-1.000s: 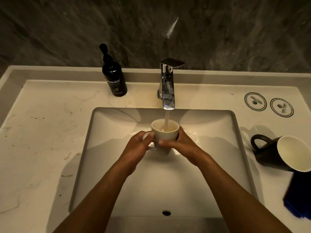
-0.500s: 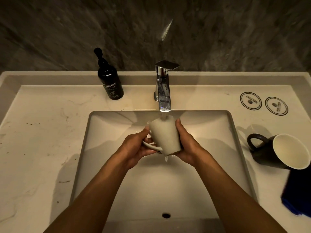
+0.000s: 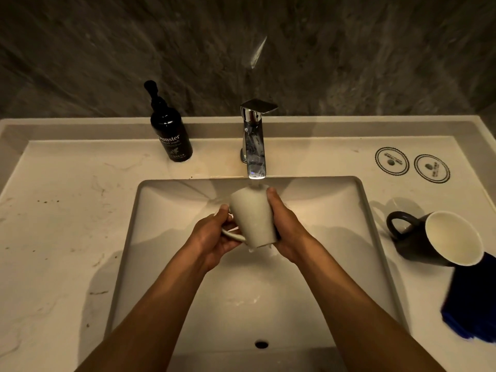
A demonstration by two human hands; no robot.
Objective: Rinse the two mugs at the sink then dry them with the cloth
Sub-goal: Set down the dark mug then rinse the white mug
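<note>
I hold a white mug upside down over the sink basin, its base just under the running chrome tap. Water hits the base and drips from the rim below. My left hand grips the handle side. My right hand wraps the mug's right wall. A dark mug with a white inside lies on its side on the counter to the right, mouth toward me. Its rim touches a blue cloth at the right edge.
A black hand-wash pump bottle stands behind the basin at the left. Two round printed coasters lie at the back right of the pale counter. The overflow hole shows in the basin's near wall. A dark stone wall rises behind.
One second ago the white mug stood upright filling under the tap. It was tipped over, and now it stays upside down with water on its base.
</note>
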